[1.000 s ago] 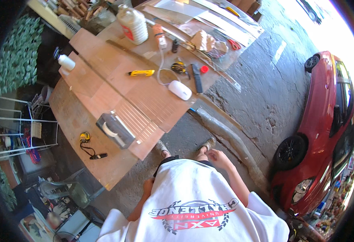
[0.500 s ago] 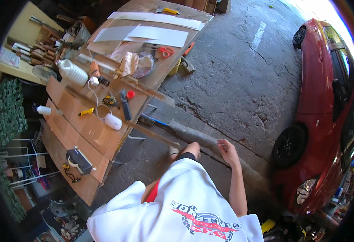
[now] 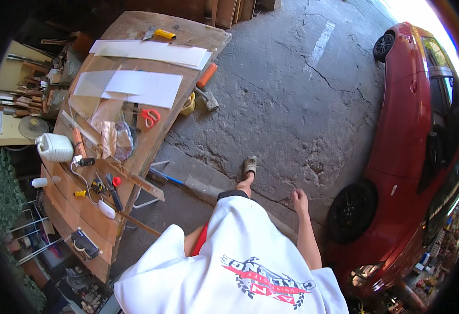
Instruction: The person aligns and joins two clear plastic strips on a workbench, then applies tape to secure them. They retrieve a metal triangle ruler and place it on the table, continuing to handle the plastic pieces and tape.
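My right hand point(image 3: 299, 201) hangs beside my right leg, over the concrete, with its fingers curled in and nothing seen in them. It touches nothing; the red car's front wheel point(image 3: 353, 212) is to its right. My left hand is not in view; the white shirt sleeve point(image 3: 159, 251) covers that side. One foot in a light clog point(image 3: 250, 165) is stretched ahead on the ground. To my left stands a wooden worktable point(image 3: 200, 35) with white sheets point(image 3: 144, 89), red-handled scissors point(image 3: 150, 118) and a yellow utility knife point(image 3: 164, 34) on it.
A white jug point(image 3: 55, 148), a white rounded device with a cord point(image 3: 107, 210) and a black box-shaped tool point(image 3: 85, 244) are on the table's left and near parts. A wooden strip point(image 3: 146, 187) juts from its edge. The red car point(image 3: 397, 152) stands at the right; cracked concrete lies between.
I have stepped forward, and the table has shifted left and down in view. My clogged foot now shows ahead. My right hand has swung slightly lower, its fingers more curled.
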The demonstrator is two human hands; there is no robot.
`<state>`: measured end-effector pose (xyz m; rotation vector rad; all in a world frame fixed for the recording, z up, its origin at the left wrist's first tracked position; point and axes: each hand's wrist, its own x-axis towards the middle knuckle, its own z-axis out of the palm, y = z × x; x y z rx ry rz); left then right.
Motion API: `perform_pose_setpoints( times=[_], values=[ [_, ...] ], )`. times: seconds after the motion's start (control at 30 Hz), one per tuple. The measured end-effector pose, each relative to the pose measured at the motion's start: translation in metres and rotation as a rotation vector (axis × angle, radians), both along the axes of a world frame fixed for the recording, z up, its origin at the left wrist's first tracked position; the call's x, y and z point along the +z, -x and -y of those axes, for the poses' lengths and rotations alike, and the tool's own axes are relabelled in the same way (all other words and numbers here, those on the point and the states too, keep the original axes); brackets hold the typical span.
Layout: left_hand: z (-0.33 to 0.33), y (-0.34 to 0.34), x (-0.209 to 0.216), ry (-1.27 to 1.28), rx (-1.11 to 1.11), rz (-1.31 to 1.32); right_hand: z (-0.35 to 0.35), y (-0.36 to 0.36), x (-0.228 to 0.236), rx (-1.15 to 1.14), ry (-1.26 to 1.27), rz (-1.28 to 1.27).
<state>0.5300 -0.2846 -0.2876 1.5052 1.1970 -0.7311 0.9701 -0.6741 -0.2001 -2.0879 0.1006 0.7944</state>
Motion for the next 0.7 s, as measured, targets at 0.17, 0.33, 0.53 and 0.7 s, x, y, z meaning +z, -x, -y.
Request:
perform_pose_setpoints(
  times=[0.17,0.33,0.53,0.7],
  values=[
    [0.0,-0.198,-0.038,-0.089,-0.03,0.183,0.077,-0.03,-0.032,0.045,0.271,-0.436],
    [-0.033,-0.411,-0.035,-0.194,0.261,0.232,0.04,-0.132,-0.05,0.101,0.236,-0.471],
    [-0.095,-0.671,0.013,-0.146,0.168,0.455,-0.043,-0.362,-0.097,0.237,0.214,-0.416],
    [-0.141,-0.837,0.082,-0.136,0.006,0.586,-0.142,-0.648,-0.076,0.424,0.495,-0.094]
  ],
)
